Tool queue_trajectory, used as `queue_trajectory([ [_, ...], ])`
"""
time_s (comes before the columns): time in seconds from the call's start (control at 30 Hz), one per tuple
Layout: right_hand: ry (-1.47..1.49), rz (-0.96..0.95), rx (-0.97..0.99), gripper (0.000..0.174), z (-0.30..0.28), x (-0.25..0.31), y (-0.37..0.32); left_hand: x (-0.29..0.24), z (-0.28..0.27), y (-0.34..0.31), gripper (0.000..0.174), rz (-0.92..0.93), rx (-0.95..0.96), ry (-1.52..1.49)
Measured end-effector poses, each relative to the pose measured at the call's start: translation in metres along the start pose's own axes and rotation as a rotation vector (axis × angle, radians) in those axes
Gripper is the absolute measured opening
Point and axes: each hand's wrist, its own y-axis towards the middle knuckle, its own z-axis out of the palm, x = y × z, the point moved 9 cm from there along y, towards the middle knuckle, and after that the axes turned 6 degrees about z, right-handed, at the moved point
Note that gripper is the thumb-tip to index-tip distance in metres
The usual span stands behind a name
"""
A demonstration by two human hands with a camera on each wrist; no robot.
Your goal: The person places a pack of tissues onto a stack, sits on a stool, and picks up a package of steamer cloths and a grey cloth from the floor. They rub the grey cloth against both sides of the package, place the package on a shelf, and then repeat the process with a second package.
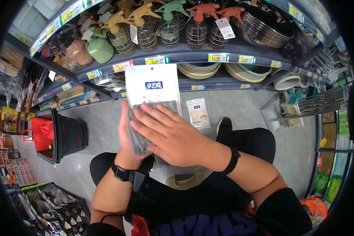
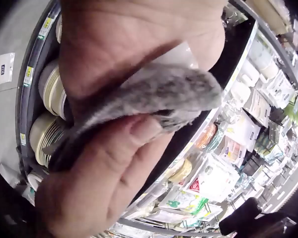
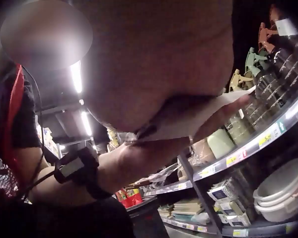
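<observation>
A white package (image 1: 152, 84) with a blue label stands upright in the head view, a grey fuzzy cloth (image 1: 137, 137) across its lower half. My right hand (image 1: 169, 135) lies flat over the cloth, fingers straight and pointing up-left. Behind the package, my left hand (image 1: 124, 137) supports it, its fingers mostly hidden. In the left wrist view the folded grey cloth (image 2: 159, 94) shows edge-on between a palm and bent fingers. The right wrist view shows the white package (image 3: 188, 121) edge-on under the dark underside of a hand.
Shelves ahead hold spray bottles (image 1: 147, 33), bowls (image 1: 198, 70) and a green watering can (image 1: 99, 48). Another package (image 1: 198, 113) lies on the floor. A black basket (image 1: 70, 131) with a red bag (image 1: 43, 131) stands at left. A rack of packets (image 1: 47, 208) is at lower left.
</observation>
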Motion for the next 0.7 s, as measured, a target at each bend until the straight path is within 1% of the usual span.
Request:
queue_trajectory([
  [0.03,0.011,-0.030,0.017,0.066,0.004,0.002,-0.002,-0.003,-0.003,0.002,0.077,0.008,-0.018,0.053],
  [0.07,0.008,-0.034,0.015,0.064,0.005,-0.002,-0.001,-0.006,0.002,0.003,0.081,0.029,-0.005,0.008],
  [0.17,-0.105,-0.017,0.006,0.063,-0.001,-0.020,-0.001,-0.008,0.012,0.003,0.081,0.016,0.126,-0.061],
  [0.2,-0.111,-0.004,-0.012,0.059,-0.004,-0.028,-0.001,-0.010,0.008,0.002,0.074,0.059,0.041,-0.038],
  [0.3,-0.177,0.034,-0.089,0.053,-0.017,-0.051,-0.003,-0.013,0.003,-0.001,0.068,0.063,-0.004,0.004],
  [0.33,-0.075,0.122,-0.097,0.050,-0.021,-0.066,-0.006,-0.016,-0.005,-0.002,0.065,0.058,-0.022,0.026],
  [0.4,0.125,0.291,-0.119,0.044,-0.029,-0.100,-0.016,-0.020,-0.013,-0.003,0.065,0.063,-0.079,0.078],
  [0.5,0.129,0.463,-0.037,0.037,-0.035,-0.144,-0.034,-0.023,-0.015,-0.006,0.064,0.049,-0.105,0.167],
  [0.6,-0.064,0.547,0.036,0.033,-0.028,-0.173,-0.058,-0.026,-0.022,-0.007,0.063,0.038,-0.162,0.334],
  [0.63,-0.084,0.589,0.093,0.032,-0.022,-0.179,-0.066,-0.026,-0.027,-0.008,0.062,0.033,-0.188,0.404],
  [0.67,-0.103,0.629,0.149,0.032,-0.018,-0.185,-0.073,-0.025,-0.031,-0.011,0.059,0.023,-0.223,0.410],
  [0.7,-0.124,0.669,0.203,0.032,-0.013,-0.190,-0.078,-0.028,-0.036,-0.011,0.056,0.045,-0.232,0.485],
])
